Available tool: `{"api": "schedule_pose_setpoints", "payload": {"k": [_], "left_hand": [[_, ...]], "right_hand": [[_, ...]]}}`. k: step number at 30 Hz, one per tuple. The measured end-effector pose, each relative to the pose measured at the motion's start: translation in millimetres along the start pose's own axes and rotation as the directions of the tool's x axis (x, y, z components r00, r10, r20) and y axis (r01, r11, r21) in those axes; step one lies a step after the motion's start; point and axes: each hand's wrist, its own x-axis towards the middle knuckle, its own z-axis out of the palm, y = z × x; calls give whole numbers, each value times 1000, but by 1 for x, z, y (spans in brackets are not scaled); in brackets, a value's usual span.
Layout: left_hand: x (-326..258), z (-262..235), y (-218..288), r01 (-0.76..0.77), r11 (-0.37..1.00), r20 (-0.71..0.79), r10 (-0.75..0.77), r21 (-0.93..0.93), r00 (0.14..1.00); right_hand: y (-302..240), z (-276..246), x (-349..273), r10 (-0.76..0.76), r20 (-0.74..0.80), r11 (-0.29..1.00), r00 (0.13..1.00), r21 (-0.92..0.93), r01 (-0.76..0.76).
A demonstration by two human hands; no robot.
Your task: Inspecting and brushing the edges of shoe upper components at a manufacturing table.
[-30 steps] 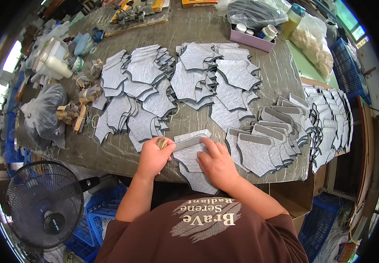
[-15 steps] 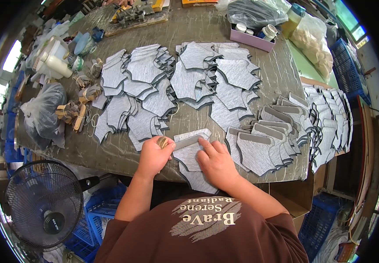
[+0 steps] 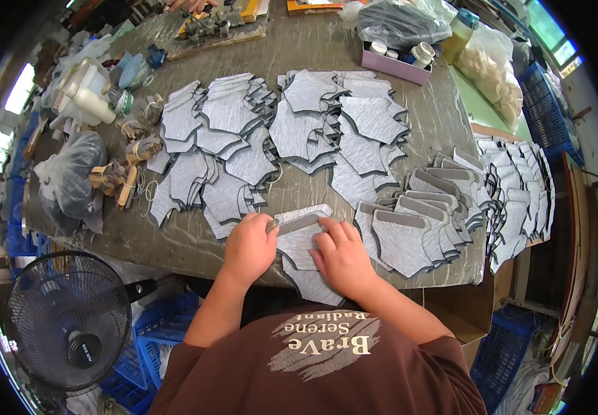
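A light grey, shaped fabric piece (image 3: 296,247) with dark edges lies on others like it at the table's near edge. Along its upper part runs a narrow dark grey strip (image 3: 300,224). My left hand (image 3: 249,250) is closed at the strip's left end, thumb against it; the small stack of thin strips in that fist is now hidden by the fingers. My right hand (image 3: 345,260) rests on the fabric with fingers apart, its index fingertip at the strip's right end. To the right, overlapping fabric pieces (image 3: 404,243) bear similar dark strips.
Stacks of grey fabric pieces (image 3: 233,114) cover the table's middle. Left are tied bundles of strips (image 3: 113,176), a plastic bag (image 3: 70,181) and a white bottle (image 3: 91,104). A purple box (image 3: 397,67) stands at the back. A fan (image 3: 70,321) stands lower left. Another person's hand (image 3: 189,5) shows at the top.
My left hand has moved slightly right and turned, so the strip stack is covered and the thumb meets the strip's left end. My right fingers have shifted slightly right along the strip.
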Motion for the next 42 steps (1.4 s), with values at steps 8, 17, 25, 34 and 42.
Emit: {"api": "schedule_pose_setpoints", "payload": {"k": [8,17,25,34,42], "left_hand": [[-23,4,-5,36,674,18,-34,-738,999],[-19,7,-17,159,527,215,45,-835,976],[-9,19,15,57,225,113,246,-973,963],[-9,17,35,-498,785,-95,501,-370,860],[-12,22,37,-445,764,-52,479,-467,876]], "right_hand": [[6,-4,-1,253,-100,916,962,344,-205],[22,-59,-26,527,-300,827,795,398,-398],[4,-73,-9,225,-187,971,956,126,-204],[-24,-35,16,346,233,727,909,546,-417],[-18,-26,8,371,262,573,891,691,-441]]}}
